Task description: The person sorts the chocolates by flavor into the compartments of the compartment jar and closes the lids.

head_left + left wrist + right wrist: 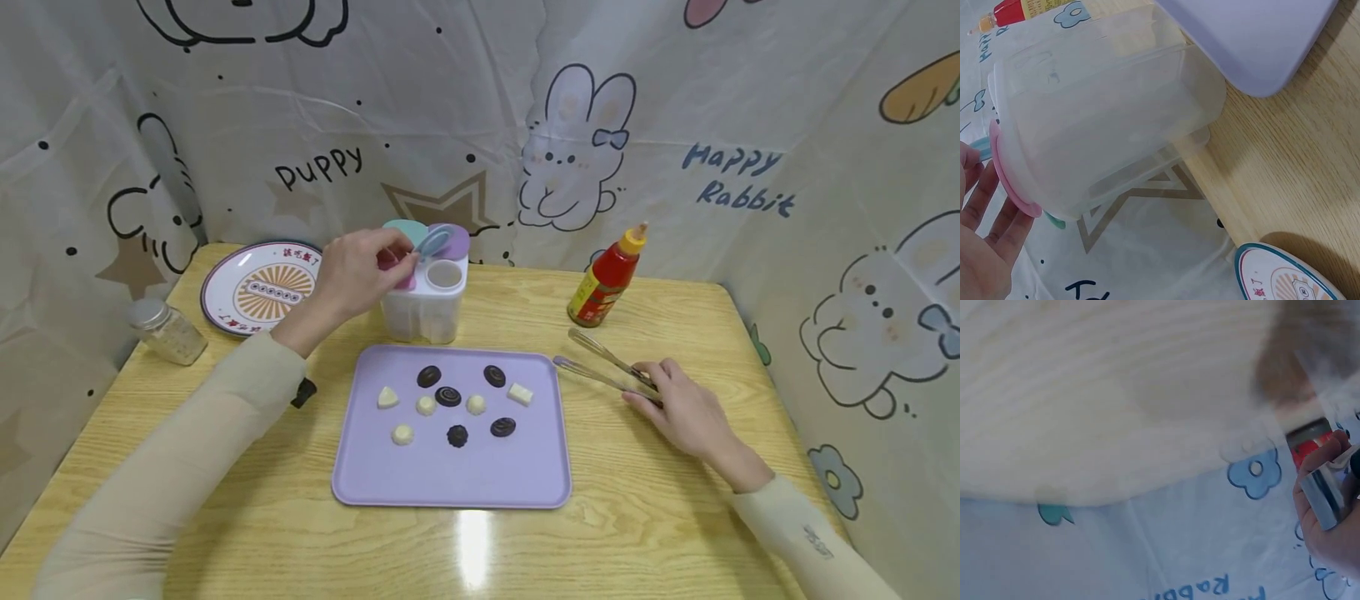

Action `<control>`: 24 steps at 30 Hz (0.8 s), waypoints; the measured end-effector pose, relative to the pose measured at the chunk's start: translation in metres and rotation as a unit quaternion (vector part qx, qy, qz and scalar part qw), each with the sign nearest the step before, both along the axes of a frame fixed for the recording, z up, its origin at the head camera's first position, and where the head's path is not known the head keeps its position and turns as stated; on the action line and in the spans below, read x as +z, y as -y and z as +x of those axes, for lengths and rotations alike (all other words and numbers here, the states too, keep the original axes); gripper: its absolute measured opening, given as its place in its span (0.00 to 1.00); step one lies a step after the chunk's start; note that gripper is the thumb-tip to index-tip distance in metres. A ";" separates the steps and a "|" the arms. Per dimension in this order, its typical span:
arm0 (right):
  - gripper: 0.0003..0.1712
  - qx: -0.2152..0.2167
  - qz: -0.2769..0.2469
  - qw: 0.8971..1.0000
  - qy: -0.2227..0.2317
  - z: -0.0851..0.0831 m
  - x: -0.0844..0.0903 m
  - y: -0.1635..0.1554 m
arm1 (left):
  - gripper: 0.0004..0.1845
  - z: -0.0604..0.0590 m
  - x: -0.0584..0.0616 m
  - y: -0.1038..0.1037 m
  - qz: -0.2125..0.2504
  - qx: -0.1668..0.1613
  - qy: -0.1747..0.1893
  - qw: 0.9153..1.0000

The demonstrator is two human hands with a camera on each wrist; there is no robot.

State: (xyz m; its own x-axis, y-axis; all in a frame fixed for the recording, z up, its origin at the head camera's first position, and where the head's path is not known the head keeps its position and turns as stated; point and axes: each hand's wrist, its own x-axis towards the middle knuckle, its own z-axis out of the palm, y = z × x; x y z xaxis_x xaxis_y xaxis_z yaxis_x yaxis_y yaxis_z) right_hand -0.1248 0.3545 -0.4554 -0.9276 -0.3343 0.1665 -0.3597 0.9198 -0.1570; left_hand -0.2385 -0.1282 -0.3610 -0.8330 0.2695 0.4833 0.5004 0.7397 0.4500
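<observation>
My left hand (358, 271) pinches the small blue lid (435, 241) of a container (423, 315) with a white top and clear body. That lid stands raised, and a round opening (444, 274) shows below it. In the left wrist view, the fingers of my left hand (988, 240) are also by the pink lid (1009, 175). My right hand (686, 414) holds a pair of metal tongs (600, 378), arms spread, tips beside the right edge of a purple tray (450, 483). Dark chocolates (448, 396) and white chocolates (520, 394) lie scattered on the tray.
A red sauce bottle (606, 279) with a yellow cap stands at the back right. Behind my left arm are a patterned plate (219, 292) and a glass jar (171, 335), tilted or lying. Something black (303, 392) pokes out from under the left sleeve. Printed cloth encloses the table.
</observation>
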 end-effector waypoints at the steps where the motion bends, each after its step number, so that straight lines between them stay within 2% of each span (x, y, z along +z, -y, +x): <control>1: 0.26 0.003 0.002 1.000 -0.007 0.000 0.004 0.002 | 0.06 0.000 0.000 0.000 0.000 0.000 0.000 1.000; 5: 0.26 0.014 0.007 0.999 -0.033 0.001 0.019 0.010 | 0.07 0.001 0.001 0.001 -0.003 0.003 0.002 1.000; 10: 0.25 0.027 0.003 0.999 -0.035 0.006 0.039 0.024 | 0.07 0.003 0.002 0.001 -0.007 0.003 0.006 1.000; 16: 0.25 0.064 0.009 0.996 -0.057 0.016 0.056 0.044 | 0.07 0.003 0.002 0.001 -0.006 0.002 0.002 1.000; 18: 0.28 0.077 0.016 0.994 -0.070 0.019 0.058 0.049 | 0.07 0.002 0.002 0.001 -0.006 0.003 0.001 1.000; 24: 0.49 0.099 0.028 0.990 -0.096 0.029 0.054 0.058 | 0.07 0.002 0.002 0.002 -0.009 0.003 0.001 1.000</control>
